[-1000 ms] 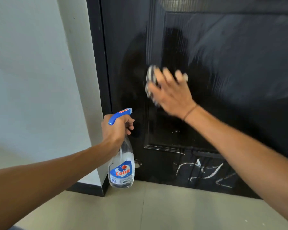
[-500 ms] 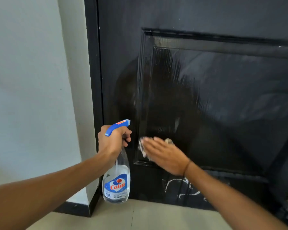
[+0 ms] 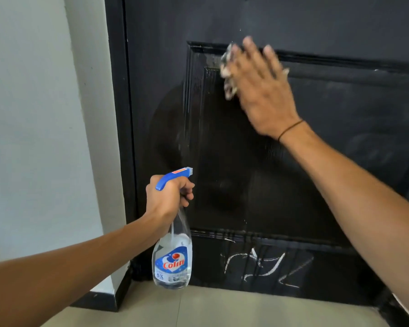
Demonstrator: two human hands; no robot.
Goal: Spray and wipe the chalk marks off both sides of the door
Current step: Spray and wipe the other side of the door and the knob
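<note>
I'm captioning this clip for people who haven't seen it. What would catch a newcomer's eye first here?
First the right hand, blurred, pressing a crumpled cloth against the black door at the panel's upper left corner. Next the spray bottle with its blue trigger, gripped in the left hand at lower centre. Then the white chalk marks on the door's bottom rail, just above the floor.

Right hand (image 3: 262,90) and cloth (image 3: 228,74) swept up to panel's top.

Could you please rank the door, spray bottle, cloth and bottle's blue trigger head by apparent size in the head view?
1. door
2. spray bottle
3. cloth, mostly hidden under the right hand, so unsure against
4. blue trigger head
</note>
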